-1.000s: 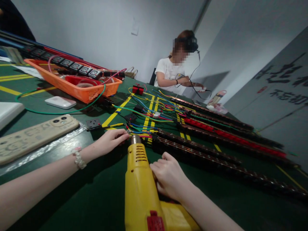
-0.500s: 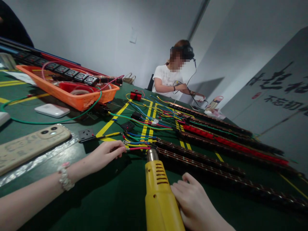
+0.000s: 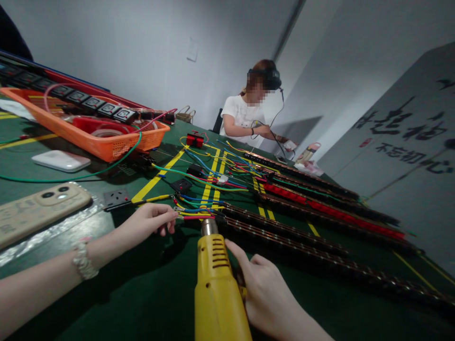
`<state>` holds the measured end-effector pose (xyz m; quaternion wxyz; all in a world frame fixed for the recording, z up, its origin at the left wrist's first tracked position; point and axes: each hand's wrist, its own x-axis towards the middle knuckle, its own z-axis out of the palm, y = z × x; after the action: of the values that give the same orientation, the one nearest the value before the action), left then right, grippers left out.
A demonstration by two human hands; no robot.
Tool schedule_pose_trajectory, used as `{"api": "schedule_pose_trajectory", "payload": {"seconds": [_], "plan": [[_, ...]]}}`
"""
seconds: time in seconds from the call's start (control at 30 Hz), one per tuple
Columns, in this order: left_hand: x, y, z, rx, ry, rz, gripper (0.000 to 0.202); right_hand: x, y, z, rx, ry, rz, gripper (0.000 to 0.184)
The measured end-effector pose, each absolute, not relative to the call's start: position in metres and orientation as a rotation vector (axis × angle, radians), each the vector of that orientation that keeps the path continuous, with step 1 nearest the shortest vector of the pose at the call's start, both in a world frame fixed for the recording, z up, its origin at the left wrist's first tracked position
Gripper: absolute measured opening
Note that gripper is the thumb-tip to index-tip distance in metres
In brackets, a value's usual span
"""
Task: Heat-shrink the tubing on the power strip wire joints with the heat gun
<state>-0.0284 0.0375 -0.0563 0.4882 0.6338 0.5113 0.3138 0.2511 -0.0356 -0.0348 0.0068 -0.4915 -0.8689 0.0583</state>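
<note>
My left hand (image 3: 153,220) is closed, pinching the end of a red wire (image 3: 196,217) between thumb and fingers. Blue, yellow and green wires (image 3: 199,202) lie just beyond it, some with metal terminals at their ends. My right hand (image 3: 265,286) wraps the handle of a yellow heat gun (image 3: 216,284), its index finger stretched along the gun's side; the handle itself is mostly hidden. The gun's metal nozzle (image 3: 209,227) points away from me, right by the red wire. From the wires, a long dark strip with copper bars (image 3: 280,235) runs off to the right.
An orange basket (image 3: 117,150), a phone (image 3: 39,213), a white flat case (image 3: 61,161) and a black socket (image 3: 116,199) sit on the left. More strips and a red length (image 3: 327,210) lie further back. Across the table sits a co-worker (image 3: 245,113).
The view has shifted slightly, so most things sit further left. My right index finger has stretched forward along the heat gun. My left hand keeps its pinch on the red wire.
</note>
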Motion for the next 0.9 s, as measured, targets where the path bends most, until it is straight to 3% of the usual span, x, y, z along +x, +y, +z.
{"api": "schedule_pose_trajectory", "payload": {"seconds": [0.07,0.27,0.9], "plan": [[-0.025,0.038,-0.055,1.495,1.27,0.788,0.05,0.243,-0.036,-0.033,-1.484,-2.812,0.139,0.088],[-0.014,0.036,-0.056,1.431,1.391,0.901,0.046,0.211,-0.034,-0.027,-1.325,-3.044,0.143,0.103],[-0.019,0.031,-0.053,1.588,1.322,0.872,0.049,0.21,-0.032,-0.028,-1.232,-3.023,0.016,0.095]]}}
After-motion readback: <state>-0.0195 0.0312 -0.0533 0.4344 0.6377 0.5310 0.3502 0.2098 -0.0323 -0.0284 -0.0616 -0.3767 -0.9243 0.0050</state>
